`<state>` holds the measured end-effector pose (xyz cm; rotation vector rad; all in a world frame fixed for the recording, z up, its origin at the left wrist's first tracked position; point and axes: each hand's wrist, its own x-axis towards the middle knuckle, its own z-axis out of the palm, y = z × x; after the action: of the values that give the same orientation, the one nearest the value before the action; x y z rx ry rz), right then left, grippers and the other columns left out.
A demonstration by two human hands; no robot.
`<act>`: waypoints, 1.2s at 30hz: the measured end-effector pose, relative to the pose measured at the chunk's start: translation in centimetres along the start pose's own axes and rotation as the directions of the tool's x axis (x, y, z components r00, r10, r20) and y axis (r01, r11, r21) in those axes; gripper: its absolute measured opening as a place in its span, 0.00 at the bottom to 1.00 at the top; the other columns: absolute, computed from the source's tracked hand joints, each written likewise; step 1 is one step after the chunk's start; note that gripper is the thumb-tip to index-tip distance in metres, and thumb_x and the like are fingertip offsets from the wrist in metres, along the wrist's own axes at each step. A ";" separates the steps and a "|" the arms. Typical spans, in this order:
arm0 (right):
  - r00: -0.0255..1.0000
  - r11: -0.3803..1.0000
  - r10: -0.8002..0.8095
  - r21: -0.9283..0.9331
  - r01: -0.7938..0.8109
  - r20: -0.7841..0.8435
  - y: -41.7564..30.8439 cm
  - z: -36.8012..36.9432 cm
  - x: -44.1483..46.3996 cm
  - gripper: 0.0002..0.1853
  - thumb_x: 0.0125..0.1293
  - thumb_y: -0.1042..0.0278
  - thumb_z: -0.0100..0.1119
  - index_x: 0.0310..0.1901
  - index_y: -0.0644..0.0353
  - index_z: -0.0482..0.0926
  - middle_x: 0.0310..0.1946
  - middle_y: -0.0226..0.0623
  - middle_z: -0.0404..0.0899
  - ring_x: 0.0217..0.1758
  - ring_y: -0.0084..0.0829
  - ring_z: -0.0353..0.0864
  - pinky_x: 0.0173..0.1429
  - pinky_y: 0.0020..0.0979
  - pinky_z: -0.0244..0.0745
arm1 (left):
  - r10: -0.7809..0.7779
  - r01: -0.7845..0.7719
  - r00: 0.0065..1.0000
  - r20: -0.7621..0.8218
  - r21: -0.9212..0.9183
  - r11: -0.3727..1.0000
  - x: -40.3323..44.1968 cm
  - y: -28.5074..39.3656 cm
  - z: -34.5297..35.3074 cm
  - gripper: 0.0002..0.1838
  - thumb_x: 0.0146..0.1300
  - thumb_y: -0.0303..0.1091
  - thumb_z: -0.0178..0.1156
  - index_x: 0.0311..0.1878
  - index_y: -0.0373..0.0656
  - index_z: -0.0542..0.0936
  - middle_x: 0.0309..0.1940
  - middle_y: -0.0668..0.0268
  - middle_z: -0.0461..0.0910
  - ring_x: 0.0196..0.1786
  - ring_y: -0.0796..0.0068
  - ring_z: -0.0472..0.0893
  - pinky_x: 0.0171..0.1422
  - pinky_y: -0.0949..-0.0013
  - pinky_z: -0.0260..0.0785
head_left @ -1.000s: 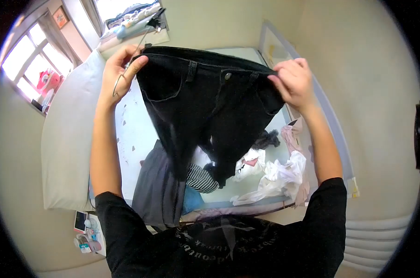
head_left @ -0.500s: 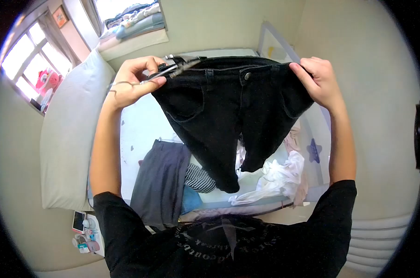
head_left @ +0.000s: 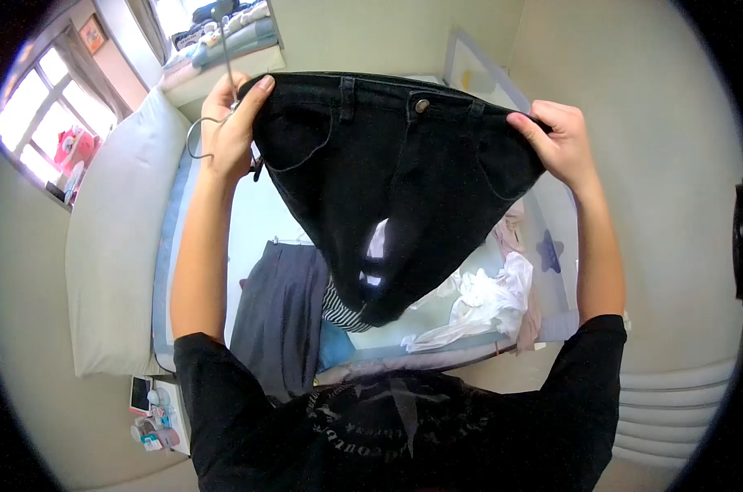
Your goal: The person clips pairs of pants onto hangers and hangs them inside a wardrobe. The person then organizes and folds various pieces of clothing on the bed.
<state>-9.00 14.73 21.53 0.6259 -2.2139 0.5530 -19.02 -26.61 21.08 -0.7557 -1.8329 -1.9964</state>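
Note:
Black jeans (head_left: 437, 164) hang stretched between my two hands by the waistband, their button facing me and the legs dangling over the bed. My left hand (head_left: 232, 131) is closed on the left end of the waistband. It also grips a clip hanger (head_left: 225, 57), whose bar points up and whose metal hook curls out beside the wrist. My right hand (head_left: 558, 143) pinches the right end of the waistband between thumb and fingers. Below, dark grey trousers (head_left: 280, 303) lie on the bed with a hanger at their waist.
On the bed (head_left: 252, 209) lie a striped cloth (head_left: 343, 312), a blue cloth (head_left: 335, 344) and white clothing (head_left: 494, 299). A padded bed guard (head_left: 117, 246) stands at left, a mesh rail (head_left: 549, 250) at right. Small items crowd a side table (head_left: 175, 410).
The hanger in my left hand has swung from lying across the waistband to pointing upward. The jeans' left side has risen, and their legs have swung left and closer together.

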 end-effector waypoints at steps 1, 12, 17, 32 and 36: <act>1.000 1.000 -0.017 -0.019 0.017 0.000 0.4 0.1 -0.1 0.26 0.64 0.57 0.71 0.20 0.63 0.67 0.16 0.41 0.62 0.19 0.39 0.60 0.25 0.37 0.57 | -0.004 0.003 1.000 0.020 0.037 0.999 0.1 -0.1 -0.5 0.14 0.68 0.31 0.67 0.31 0.50 0.70 0.28 0.78 0.70 0.30 0.89 0.65 0.35 0.80 0.57; 0.958 0.976 -0.215 -0.068 0.205 -0.189 0.3 0.8 -1.7 0.26 0.55 0.71 0.79 0.20 0.64 0.64 0.18 0.34 0.62 0.21 0.28 0.60 0.26 0.29 0.55 | 0.033 -0.080 0.987 0.154 0.315 0.946 -1.8 2.2 -2.6 0.21 0.68 0.32 0.69 0.24 0.47 0.66 0.24 0.80 0.68 0.30 0.89 0.63 0.33 0.78 0.53; 0.969 0.999 -0.037 0.015 0.042 -0.243 -1.7 0.0 -0.7 0.25 0.43 0.56 0.87 0.28 0.60 0.76 0.19 0.26 0.62 0.22 0.21 0.60 0.26 0.26 0.57 | 0.139 -0.153 0.986 0.093 0.163 0.975 -2.2 2.5 -2.9 0.10 0.67 0.29 0.68 0.42 0.45 0.74 0.32 0.78 0.73 0.34 0.88 0.71 0.39 0.82 0.61; 0.955 0.983 -0.170 0.116 0.145 0.242 -4.0 -2.4 -1.4 0.12 0.59 0.65 0.72 0.28 0.64 0.81 0.21 0.39 0.74 0.23 0.37 0.73 0.29 0.36 0.64 | 0.031 -0.027 0.994 0.102 -0.036 0.999 -6.2 5.0 -2.0 0.06 0.65 0.26 0.68 0.43 0.35 0.84 0.37 0.66 0.85 0.38 0.81 0.81 0.44 0.79 0.72; 0.954 0.998 -0.051 -0.023 0.060 0.295 -3.0 1.0 -2.8 0.11 0.65 0.63 0.67 0.45 0.57 0.84 0.37 0.40 0.84 0.38 0.42 0.80 0.45 0.38 0.72 | -0.075 0.076 0.989 0.128 0.000 0.997 -7.3 3.4 -1.1 0.06 0.64 0.24 0.69 0.43 0.35 0.86 0.39 0.63 0.86 0.41 0.79 0.83 0.49 0.75 0.75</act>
<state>-6.07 12.51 19.32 0.7949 -2.4689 0.4155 -11.38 -28.92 19.57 -0.8459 -1.9570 -2.0425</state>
